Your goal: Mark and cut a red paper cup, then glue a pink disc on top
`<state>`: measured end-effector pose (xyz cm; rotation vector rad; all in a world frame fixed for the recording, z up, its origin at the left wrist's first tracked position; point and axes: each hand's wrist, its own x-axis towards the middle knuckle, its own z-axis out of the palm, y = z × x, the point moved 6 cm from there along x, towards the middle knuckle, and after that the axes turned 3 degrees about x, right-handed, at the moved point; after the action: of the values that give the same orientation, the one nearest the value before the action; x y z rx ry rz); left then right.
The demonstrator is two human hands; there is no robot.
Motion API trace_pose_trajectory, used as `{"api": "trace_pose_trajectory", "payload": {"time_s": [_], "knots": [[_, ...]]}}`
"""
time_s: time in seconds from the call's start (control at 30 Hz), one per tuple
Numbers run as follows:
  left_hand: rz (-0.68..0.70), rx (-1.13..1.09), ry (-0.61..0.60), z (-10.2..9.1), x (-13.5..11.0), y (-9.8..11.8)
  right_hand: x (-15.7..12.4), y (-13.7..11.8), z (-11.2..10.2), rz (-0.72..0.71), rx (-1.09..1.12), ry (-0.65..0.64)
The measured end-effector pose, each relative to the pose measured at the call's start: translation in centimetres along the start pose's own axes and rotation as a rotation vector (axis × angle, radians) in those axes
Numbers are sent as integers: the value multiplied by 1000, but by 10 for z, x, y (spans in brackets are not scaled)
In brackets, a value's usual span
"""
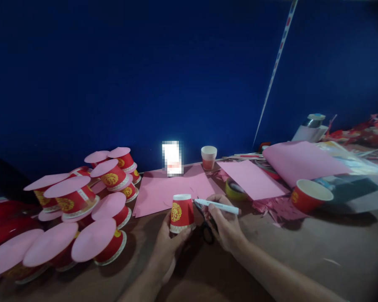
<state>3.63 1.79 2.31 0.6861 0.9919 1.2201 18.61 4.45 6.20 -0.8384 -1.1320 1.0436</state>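
Your left hand [168, 247] sits at the lower centre of the frame and holds a red cup [182, 213] upside down, its white rim towards the surface [302, 251]. The fingers [182, 235] are curled around the cup's lower part and pinch it from both sides. The gold emblem on the cup faces you.

Your right hand [225, 224] is just right of the cup. Its fingers [212, 207] are pressed together around a white pen [217, 205], which lies nearly level, with its tip pointing left and ending just beside the cup's upper edge. You cannot tell whether the tip touches the cup. A pair of dark scissors [207, 230] lies on the surface under that hand, partly hidden by it.

Behind the cup, a pink sheet [164, 188] lies flat in the middle of the frame. A small stack of cups [208, 157] stands upright above it, near the blue wall [145, 75]. In the lower left of the frame is a heap of red cups capped with pink discs [82, 209], tipped at various angles and leaning on each other.

To the right of your hands is a roll of tape [234, 188], touching the edge of a second pink sheet [252, 178]. Farther right, an open red cup [310, 195] stands tilted among pink paper scraps [271, 205].
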Motion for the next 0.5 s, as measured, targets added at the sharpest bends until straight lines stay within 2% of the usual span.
{"api": "trace_pose_trajectory", "payload": {"time_s": [0.13, 0.37, 0.5], "knots": [[-14, -78, -35, 6, -3, 8, -4, -9, 4, -65, -75, -66], [-14, -126, -57, 8, -1, 9, -22, -39, 20, -444, -431, -273], [-41, -108, -40, 6, -1, 9, -25, -42, 26, -525, -475, -337]]}}
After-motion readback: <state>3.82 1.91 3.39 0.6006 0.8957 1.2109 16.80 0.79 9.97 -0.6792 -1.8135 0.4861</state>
